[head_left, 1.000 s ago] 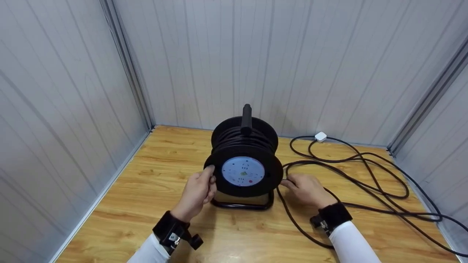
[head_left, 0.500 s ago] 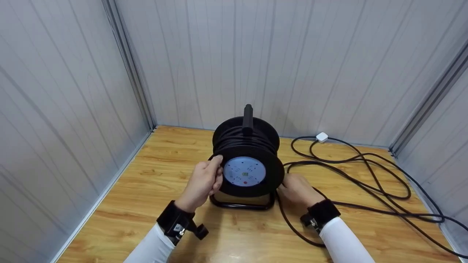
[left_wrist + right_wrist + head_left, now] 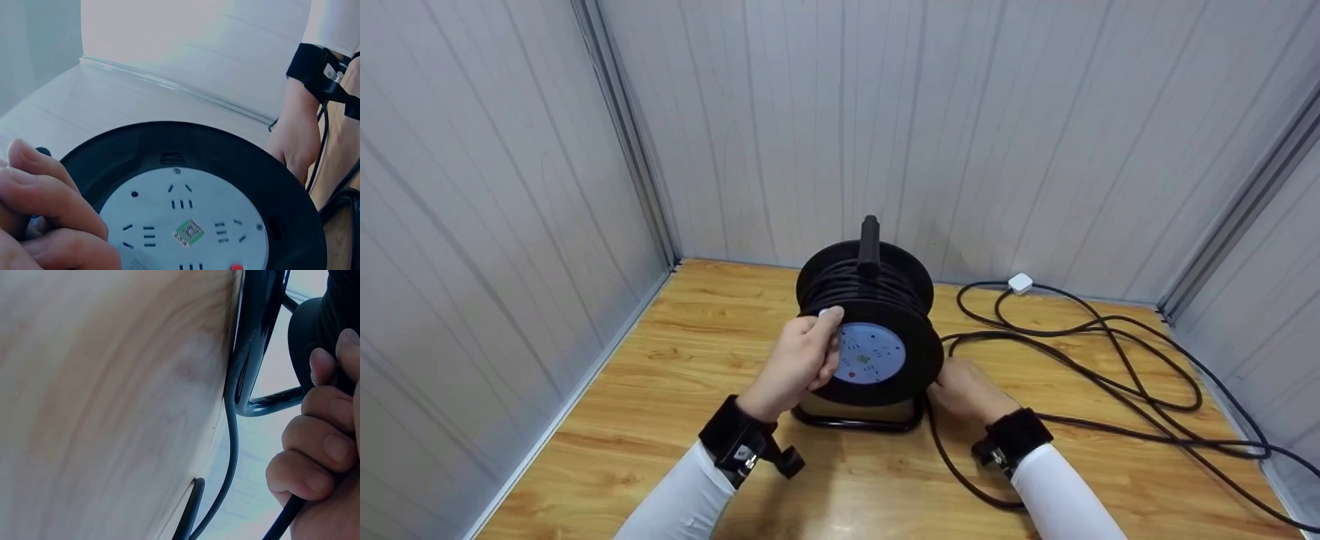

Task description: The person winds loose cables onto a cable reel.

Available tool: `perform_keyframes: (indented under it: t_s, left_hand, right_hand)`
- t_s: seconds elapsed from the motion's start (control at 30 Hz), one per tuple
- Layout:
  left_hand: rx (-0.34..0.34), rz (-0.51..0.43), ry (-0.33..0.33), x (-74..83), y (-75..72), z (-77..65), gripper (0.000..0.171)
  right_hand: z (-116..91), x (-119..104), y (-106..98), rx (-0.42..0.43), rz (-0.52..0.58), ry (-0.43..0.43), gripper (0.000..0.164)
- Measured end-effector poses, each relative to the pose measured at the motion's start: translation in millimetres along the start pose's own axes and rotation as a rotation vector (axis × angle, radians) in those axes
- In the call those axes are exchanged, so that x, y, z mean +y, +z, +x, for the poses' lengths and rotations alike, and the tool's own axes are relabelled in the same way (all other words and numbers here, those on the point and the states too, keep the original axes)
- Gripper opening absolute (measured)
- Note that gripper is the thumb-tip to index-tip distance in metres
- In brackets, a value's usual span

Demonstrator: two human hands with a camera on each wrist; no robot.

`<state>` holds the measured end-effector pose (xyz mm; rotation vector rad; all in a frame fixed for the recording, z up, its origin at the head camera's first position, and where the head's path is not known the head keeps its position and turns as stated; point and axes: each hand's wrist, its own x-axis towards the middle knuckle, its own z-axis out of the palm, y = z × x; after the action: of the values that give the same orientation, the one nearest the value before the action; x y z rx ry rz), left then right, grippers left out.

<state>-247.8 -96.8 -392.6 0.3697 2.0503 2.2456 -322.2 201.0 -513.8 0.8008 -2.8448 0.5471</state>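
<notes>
one black cable reel, standing upright on its black tube frame, middle of the wood-grain surface, round front flange facing the person. dark cable turns wound on the drum between the two flanges. pale blue-white socket panel in the front flange: several slot outlets, red button toward its lower left in head view, green-edged code sticker at centre. black handle sticks up above the drum.

left hand grips the reel at the upper left of the front flange, fingers curled, thumb on top, covering the panel's left edge; exact part held is mostly hidden by the fingers. right hand just beside the reel's right side, low down, fingers curled round the loose cable, which comes out below the fist in right wrist view.

more cable lies in loose loops right of the reel, one strand passing under the right forearm, some running out at the right edge. white plug near the back wall, behind the loops. both arms: white sleeves, black wrist straps. pale panelled walls left and right too.
</notes>
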Motion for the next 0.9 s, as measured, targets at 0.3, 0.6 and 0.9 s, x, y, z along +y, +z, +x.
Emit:
perform_keyframes:
  t_s: [0.3,0.6,0.9]
  left_hand:
    - [-0.046,0.038,-0.02,5.5,16.6,6.8,0.056]
    - [-0.074,0.115,-0.015,6.4,30.8,12.3,0.063]
    - [-0.074,0.145,-0.004,3.0,42.0,15.5,0.065]
  right_hand:
    - [2.9,0.2,3.6,0.032,0.033,-0.131,0.032]
    - [1.0,2.2,4.9,0.033,0.038,-0.099,0.038]
    - [0.4,4.0,-0.1,-0.003,0.048,-0.077,0.028]
